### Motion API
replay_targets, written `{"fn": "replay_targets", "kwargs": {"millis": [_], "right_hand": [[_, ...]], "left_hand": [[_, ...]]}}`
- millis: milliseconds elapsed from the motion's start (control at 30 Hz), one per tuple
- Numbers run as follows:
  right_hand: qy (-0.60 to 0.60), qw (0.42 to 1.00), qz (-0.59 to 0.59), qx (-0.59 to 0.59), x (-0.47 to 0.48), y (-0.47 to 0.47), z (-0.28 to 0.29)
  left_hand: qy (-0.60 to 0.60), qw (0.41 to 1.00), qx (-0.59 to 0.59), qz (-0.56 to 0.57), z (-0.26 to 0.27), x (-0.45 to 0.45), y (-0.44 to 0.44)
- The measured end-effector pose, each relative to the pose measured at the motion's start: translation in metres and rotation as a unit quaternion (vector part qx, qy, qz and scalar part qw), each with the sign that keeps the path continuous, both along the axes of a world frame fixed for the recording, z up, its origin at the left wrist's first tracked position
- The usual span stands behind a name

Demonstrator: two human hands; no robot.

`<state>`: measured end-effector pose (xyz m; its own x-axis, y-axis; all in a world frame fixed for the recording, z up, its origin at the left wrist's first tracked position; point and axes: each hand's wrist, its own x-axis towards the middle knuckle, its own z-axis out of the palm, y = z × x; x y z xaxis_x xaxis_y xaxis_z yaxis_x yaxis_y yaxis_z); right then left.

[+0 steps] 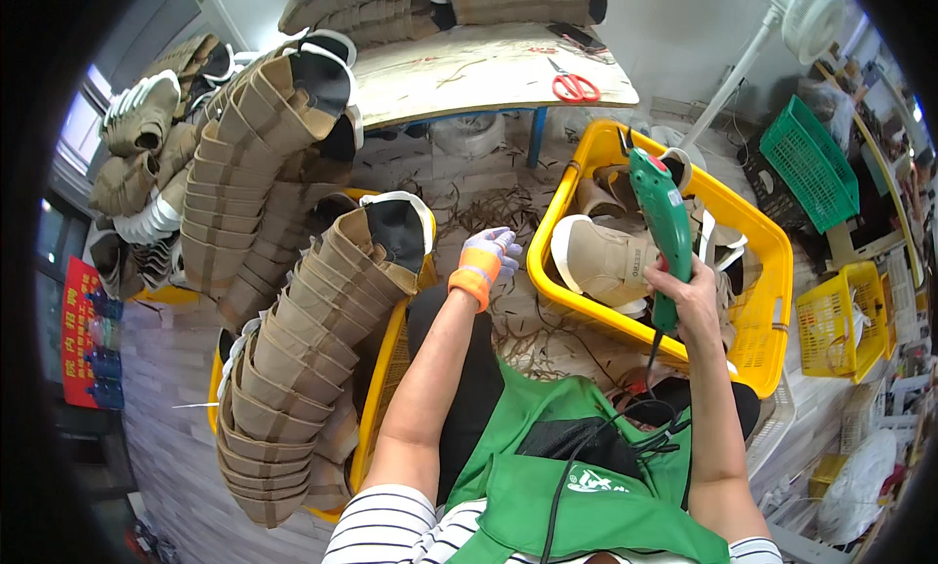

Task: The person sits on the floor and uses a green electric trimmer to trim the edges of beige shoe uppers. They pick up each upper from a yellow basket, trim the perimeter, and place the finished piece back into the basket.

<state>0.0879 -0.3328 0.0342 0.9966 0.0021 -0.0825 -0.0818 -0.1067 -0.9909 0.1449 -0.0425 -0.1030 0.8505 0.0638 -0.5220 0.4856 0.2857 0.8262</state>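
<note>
My right hand (685, 293) is closed around a green corded electric cutter (663, 212), its forked metal tip pointing up and away over the yellow plastic basket (538, 260) on the right. Inside that basket lie beige shoe uppers (604, 260) with white edges. My left hand (484, 260), in a pale purple glove with an orange cuff, hangs over the floor between the baskets, fingers partly spread and nothing seen in them. Left of it, a long nested stack of brown shoe uppers (300, 359) leans in another yellow basket (381, 388).
More nested stacks of uppers (227, 190) rise at the left. A table (469, 73) ahead holds red-handled scissors (575, 87), a phone (575, 35) and more uppers. Trimmed strips (498, 212) litter the floor. A white fan (810, 21) and a green crate (810, 164) stand at the right. The tool's black cord (575, 454) crosses my apron.
</note>
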Motion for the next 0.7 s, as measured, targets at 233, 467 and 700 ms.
{"fn": "replay_targets", "kwargs": {"millis": [233, 467, 700], "right_hand": [[0.008, 0.997, 0.071, 0.025, 0.103, 0.089, -0.006], [0.019, 0.984, 0.178, 0.007, 0.279, 0.15, -0.036], [0.014, 0.991, 0.112, 0.067, 0.323, 0.184, -0.055]], "left_hand": [[-0.058, 0.992, 0.089, -0.063, -0.003, -0.006, -0.003], [-0.051, 0.998, 0.006, -0.025, -0.003, -0.007, 0.011], [-0.118, 0.989, 0.083, -0.04, -0.015, -0.002, 0.023]]}}
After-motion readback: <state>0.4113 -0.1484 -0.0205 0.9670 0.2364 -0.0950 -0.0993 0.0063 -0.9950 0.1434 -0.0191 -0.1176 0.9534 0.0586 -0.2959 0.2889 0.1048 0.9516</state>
